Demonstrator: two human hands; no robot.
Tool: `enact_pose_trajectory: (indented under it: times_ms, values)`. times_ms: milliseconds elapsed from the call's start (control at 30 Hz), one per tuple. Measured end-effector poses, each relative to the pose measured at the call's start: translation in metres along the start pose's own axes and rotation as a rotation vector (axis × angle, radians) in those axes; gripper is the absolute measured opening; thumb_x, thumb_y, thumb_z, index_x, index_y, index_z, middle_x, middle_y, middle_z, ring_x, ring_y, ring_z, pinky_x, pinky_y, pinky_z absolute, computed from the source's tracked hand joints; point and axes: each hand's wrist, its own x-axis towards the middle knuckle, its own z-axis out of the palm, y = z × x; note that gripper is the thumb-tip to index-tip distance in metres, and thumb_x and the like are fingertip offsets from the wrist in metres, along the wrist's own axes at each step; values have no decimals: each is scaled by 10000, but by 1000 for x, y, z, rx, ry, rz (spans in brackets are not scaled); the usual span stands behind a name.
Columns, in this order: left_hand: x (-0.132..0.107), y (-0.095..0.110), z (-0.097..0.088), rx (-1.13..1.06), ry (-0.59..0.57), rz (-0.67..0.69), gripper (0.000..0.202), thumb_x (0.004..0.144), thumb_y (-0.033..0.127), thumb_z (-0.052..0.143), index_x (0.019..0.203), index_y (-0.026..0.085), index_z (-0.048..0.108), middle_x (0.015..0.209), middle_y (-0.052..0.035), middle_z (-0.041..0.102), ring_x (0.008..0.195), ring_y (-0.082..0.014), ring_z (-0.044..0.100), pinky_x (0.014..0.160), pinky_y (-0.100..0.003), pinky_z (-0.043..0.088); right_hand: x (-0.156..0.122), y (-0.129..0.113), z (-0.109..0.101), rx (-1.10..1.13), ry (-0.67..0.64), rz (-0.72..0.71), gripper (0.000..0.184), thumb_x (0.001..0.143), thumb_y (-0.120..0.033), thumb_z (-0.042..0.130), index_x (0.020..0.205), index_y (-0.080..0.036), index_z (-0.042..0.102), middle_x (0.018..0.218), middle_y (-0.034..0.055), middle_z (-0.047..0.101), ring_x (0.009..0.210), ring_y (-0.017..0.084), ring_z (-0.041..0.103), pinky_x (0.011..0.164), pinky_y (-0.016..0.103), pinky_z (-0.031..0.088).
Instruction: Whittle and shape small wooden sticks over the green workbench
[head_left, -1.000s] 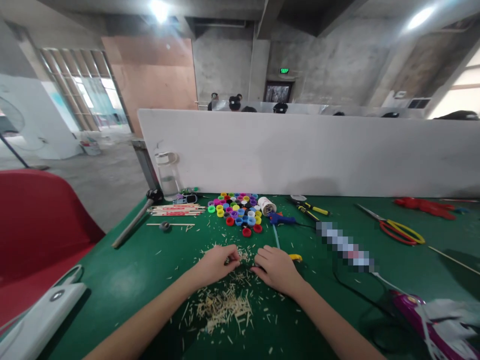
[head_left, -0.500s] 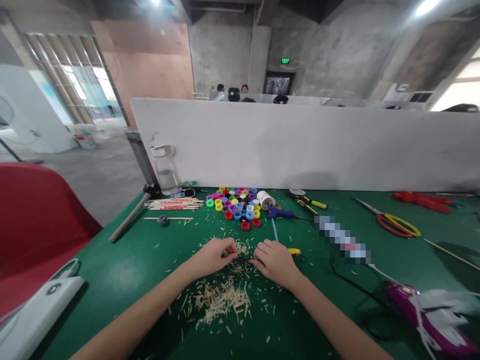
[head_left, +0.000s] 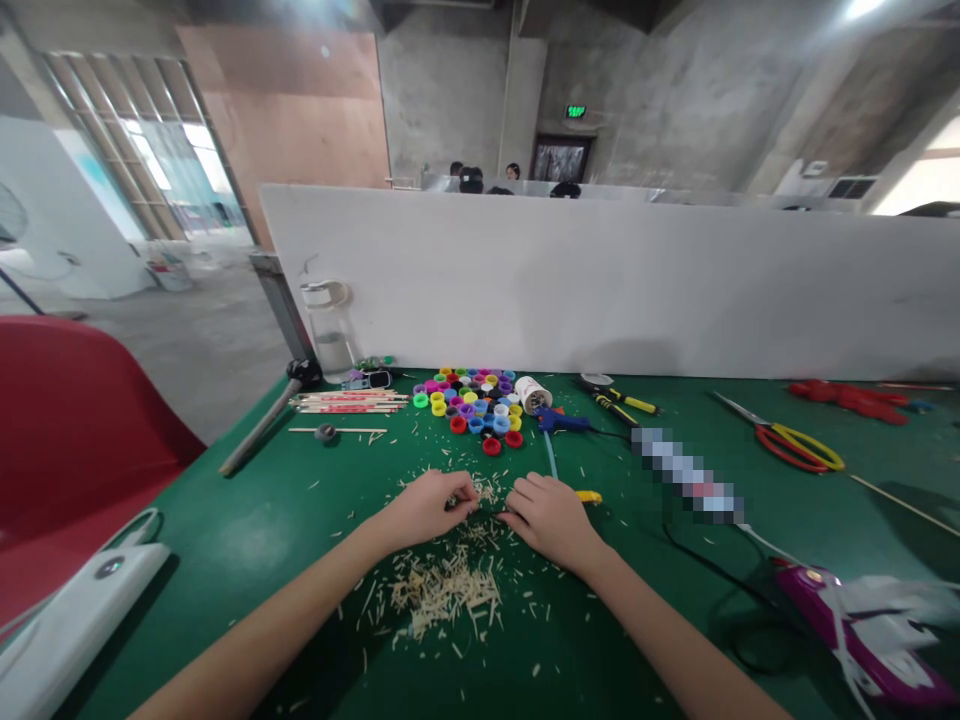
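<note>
My left hand [head_left: 431, 505] and my right hand [head_left: 549, 517] rest close together on the green table [head_left: 247, 540], both with fingers curled in a pinch over a scatter of short pale wood splinters [head_left: 446, 585]. What the fingertips grip is too small to name. Most of the splinters lie in a heap just nearer to me than the hands. A cluster of coloured bottle caps [head_left: 472, 405] sits beyond the hands, near the white partition [head_left: 600, 280].
Chopsticks [head_left: 349, 402] and a hammer [head_left: 262, 425] lie at the far left. A blue glue gun [head_left: 559, 420], yellow-handled pliers [head_left: 622, 403] and red-yellow scissors [head_left: 787, 445] lie to the right. A purple device [head_left: 847, 620] with a black cable is near right, a white power bank [head_left: 67, 630] near left.
The view has shifted slightly, so the table sits higher in frame. Both hands stay in the same spot among the splinters with only small finger movements.
</note>
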Motion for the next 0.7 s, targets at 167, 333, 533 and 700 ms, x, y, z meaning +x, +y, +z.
enact_pose_trajectory:
  times_ms: [167, 333, 533, 700]
  values:
    - [1, 0, -1, -17, -8, -2, 119, 859, 277, 499, 871, 213, 599, 877, -13, 708, 802, -148, 643, 722, -262, 476, -1, 0, -1, -8, 16, 4, 266, 923, -372, 462, 752, -188, 549, 720, 22, 533, 723, 153, 431, 619, 300, 242]
    - [2, 2, -1, -12, -17, -30, 140, 858, 295, 503, 861, 206, 612, 869, -13, 710, 780, -153, 639, 708, -269, 475, 2, 0, -3, 10, -50, -12, 250, 918, -373, 473, 760, -196, 551, 740, 24, 538, 736, 156, 437, 607, 292, 238]
    - [1, 2, 0, 0, 2, -13, 127, 853, 291, 517, 851, 211, 615, 862, -9, 711, 784, -152, 641, 715, -264, 466, 0, 0, -2, 6, 9, -15, 267, 933, -365, 444, 759, -192, 546, 723, 17, 536, 724, 156, 427, 621, 297, 245]
    - [3, 0, -2, -50, -7, -71, 138, 846, 314, 535, 831, 208, 623, 854, -9, 707, 792, -149, 642, 703, -255, 475, 0, -1, -1, 1, 1, -10, 264, 935, -367, 437, 765, -194, 544, 732, 18, 533, 732, 158, 427, 623, 302, 243]
